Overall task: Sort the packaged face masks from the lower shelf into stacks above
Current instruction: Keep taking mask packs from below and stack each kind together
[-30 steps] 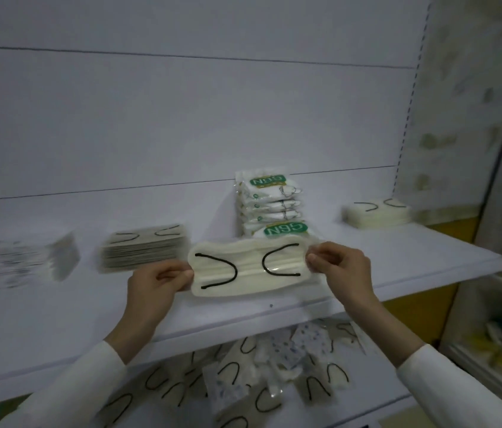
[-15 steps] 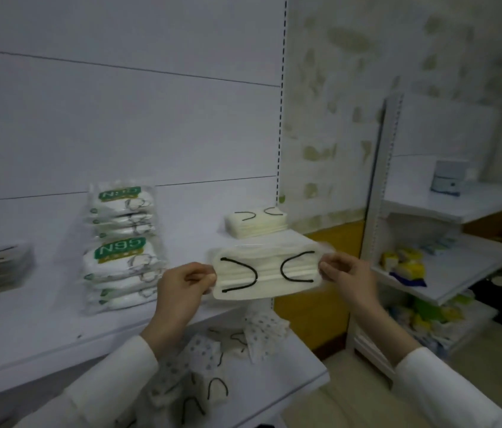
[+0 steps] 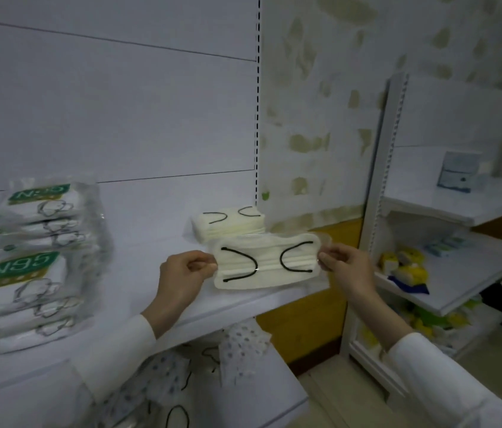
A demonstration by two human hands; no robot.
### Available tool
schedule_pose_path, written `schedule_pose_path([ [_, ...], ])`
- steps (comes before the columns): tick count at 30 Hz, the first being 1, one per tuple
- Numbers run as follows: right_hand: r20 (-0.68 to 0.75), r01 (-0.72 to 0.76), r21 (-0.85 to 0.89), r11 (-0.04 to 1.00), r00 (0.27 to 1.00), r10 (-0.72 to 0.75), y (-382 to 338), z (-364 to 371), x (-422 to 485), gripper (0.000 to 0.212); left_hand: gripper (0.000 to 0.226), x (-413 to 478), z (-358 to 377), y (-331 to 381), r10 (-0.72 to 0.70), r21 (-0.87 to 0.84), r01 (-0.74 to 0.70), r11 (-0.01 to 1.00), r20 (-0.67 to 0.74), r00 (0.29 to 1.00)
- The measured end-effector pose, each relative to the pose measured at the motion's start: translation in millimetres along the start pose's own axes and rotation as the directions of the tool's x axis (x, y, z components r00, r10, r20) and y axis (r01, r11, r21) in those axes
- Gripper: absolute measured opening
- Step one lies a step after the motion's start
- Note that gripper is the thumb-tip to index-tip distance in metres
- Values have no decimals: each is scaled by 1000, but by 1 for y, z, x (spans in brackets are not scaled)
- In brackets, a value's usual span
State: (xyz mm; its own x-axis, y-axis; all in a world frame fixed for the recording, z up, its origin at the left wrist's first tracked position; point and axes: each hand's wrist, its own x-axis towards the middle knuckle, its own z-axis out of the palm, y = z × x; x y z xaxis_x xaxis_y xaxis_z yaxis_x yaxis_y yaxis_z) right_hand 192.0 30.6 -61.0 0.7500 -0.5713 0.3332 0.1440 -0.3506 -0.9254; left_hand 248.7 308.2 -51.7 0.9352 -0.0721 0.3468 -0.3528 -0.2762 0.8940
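Your left hand (image 3: pixel 186 268) and right hand (image 3: pixel 342 267) are pinching the mask (image 3: pixel 266 264) by its short ends, long axis lying level. The matching stack (image 3: pixel 228 223) is sitting just above it in the frame, nearer your left hand.

A cream packaged mask (image 3: pixel 266 262) with black ear loops is held level mid-frame, just in front of a matching cream stack (image 3: pixel 228 223) on the upper shelf (image 3: pixel 151 242); N95 stacks (image 3: pixel 27 273) stand at left; dotted masks (image 3: pixel 182 375) lie loose on the lower shelf (image 3: pixel 274 396)

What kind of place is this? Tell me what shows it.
Likely a small shop or pharmacy: white retail shelving, stacked N95 mask packs, and a neighbouring shelf unit of packaged goods.
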Motion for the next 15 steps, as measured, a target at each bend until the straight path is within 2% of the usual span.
schedule_pose_path([
  [4,16,8,11,1000,1000,-8,8,22,55,25,13,48,16,-5,4,11,-4,1000,-27,1000],
  [15,78,-28,113,993,997,19,-6,122,191,19,11,178,26,-5,-46,-13,44,999,-282,958],
])
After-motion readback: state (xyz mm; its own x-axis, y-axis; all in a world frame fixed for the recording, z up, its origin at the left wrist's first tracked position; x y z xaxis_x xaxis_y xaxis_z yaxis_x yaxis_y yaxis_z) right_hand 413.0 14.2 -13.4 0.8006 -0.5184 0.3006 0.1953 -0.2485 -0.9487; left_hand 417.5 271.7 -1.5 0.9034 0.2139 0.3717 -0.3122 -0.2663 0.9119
